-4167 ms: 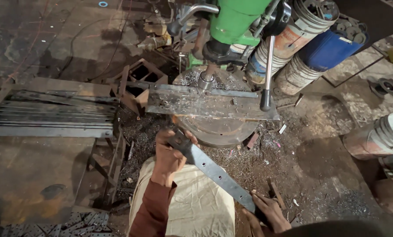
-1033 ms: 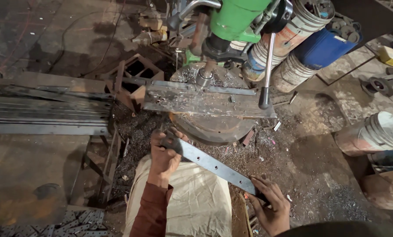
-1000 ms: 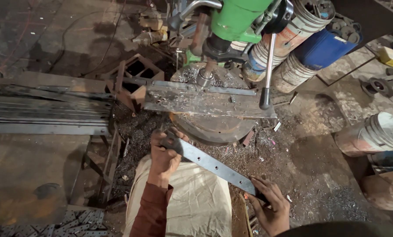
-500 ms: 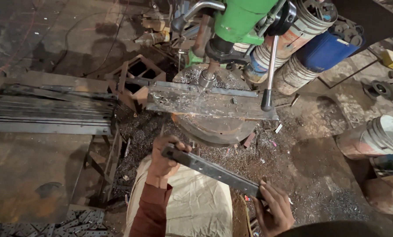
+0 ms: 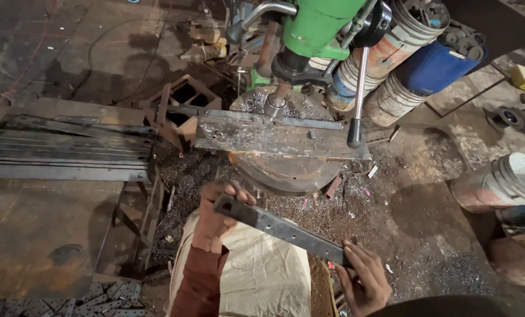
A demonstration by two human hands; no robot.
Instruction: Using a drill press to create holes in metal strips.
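Note:
I hold a long flat metal bar (image 5: 283, 230) with a row of drilled holes, slanting from upper left to lower right in front of me. My left hand (image 5: 218, 211) grips its upper left end. My right hand (image 5: 365, 282) grips its lower right end. The bar hangs above my lap, which is covered by a pale cloth (image 5: 256, 276). Just beyond it stands a green drill press (image 5: 321, 26) with its chuck (image 5: 274, 105) over a metal plate (image 5: 274, 136) on the round table.
A stack of flat metal strips (image 5: 63, 155) lies on a rusty bench at left. The press's feed handle (image 5: 356, 100) hangs down at the plate's right end. Drums and buckets (image 5: 426, 58) stand at back right, another bucket (image 5: 503, 182) at right. Metal shavings litter the floor.
The bar has turned from showing its bright broad face to showing its dark face and edge, and it now lies a little lower and flatter. Both hands kept their grip.

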